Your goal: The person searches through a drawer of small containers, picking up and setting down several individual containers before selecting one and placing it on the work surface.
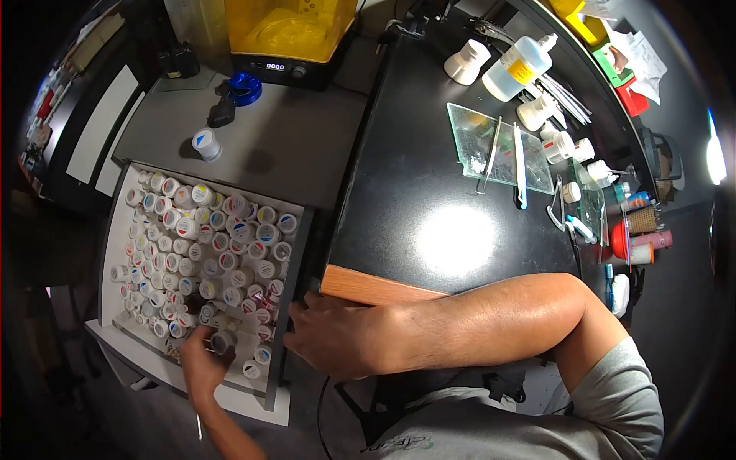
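My left hand (204, 363) reaches over the near edge of an open drawer (290, 264) full of small white jars (186, 227) with coloured labels on their lids. Its fingers curl round a small jar (222, 342) at the drawer's near side. My right hand (330, 335) is at the drawer's right edge, beside the wooden edge (376, 287) of the black desk, with my forearm along the desk front. Its fingers are bent, and whatever they may hold is hidden.
A single jar (206, 144) stands on the grey surface behind the drawer, near a blue tape roll (244, 89) and an orange-covered machine (284, 38). On the black desk lie a glass plate (502, 153) with tools and a clear bottle (515, 69).
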A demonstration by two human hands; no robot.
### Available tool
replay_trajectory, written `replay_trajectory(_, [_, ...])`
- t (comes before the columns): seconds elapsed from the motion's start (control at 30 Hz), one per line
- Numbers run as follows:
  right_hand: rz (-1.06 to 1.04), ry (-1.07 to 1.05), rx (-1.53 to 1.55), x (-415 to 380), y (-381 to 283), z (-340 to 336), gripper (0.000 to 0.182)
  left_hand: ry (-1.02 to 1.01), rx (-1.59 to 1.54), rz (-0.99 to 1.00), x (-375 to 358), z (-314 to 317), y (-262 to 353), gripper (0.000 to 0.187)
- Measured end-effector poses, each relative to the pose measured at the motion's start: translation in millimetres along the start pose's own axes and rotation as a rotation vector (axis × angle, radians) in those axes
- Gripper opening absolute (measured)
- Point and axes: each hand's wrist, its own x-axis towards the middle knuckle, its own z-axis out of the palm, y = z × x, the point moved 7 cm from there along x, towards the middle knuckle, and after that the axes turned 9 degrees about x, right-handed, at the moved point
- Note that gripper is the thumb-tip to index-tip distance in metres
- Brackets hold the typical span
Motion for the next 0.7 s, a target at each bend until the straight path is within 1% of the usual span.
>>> replay_trajectory(0.1, [-0.029, 0.004, -0.053, 0.2, -2.4, -0.4, 0.027, -0.001, 0.121, 0.057, 2.3, 16.7, 4.0, 0.040])
replay_trajectory(0.13, [-0.039, 0.011, -0.080, -0.5, -3.2, -0.2, 0.027, -0.012, 0.121, 0.039, 2.7, 24.2, -2.6, 0.043])
replay_trajectory(0.23, [0.021, 0.103, 0.038, -3.3, 0.4, -1.0, 0.027, 0.010, 0.168, 0.060, 4.1, 36.2, -9.4, 0.042])
replay_trajectory(0.33, [-0.007, 0.096, -0.052, -6.4, -2.5, -3.5, 0.026, -0.011, 0.221, 0.018, 7.4, 53.3, -18.6, 0.044])
replay_trajectory(0.43, [-0.031, 0.150, -0.100, -6.5, -2.9, -2.4, 0.025, 0.029, 0.217, 0.008, 8.6, 66.3, -28.4, 0.039])
replay_trajectory(0.53, [-0.015, 0.052, -0.102, -4.6, -2.9, -0.4, 0.024, 0.054, 0.379, 0.086, 8.6, 65.7, -20.5, 0.042])
replay_trajectory(0.63, [-0.038, 0.045, -0.133, -3.4, -3.4, 1.3, 0.023, -0.043, 0.405, -0.008, 9.0, 68.2, -19.8, 0.047])
replay_trajectory(0.67, [-0.034, 0.039, -0.132, -2.5, -2.9, 1.5, 0.023, -0.081, 0.416, -0.050, 10.7, 73.6, -30.2, 0.049])
replay_trajectory(0.7, [-0.030, 0.032, -0.130, -1.4, -2.6, 2.0, 0.023, -0.083, 0.424, -0.061, 10.4, 74.3, -29.4, 0.049])
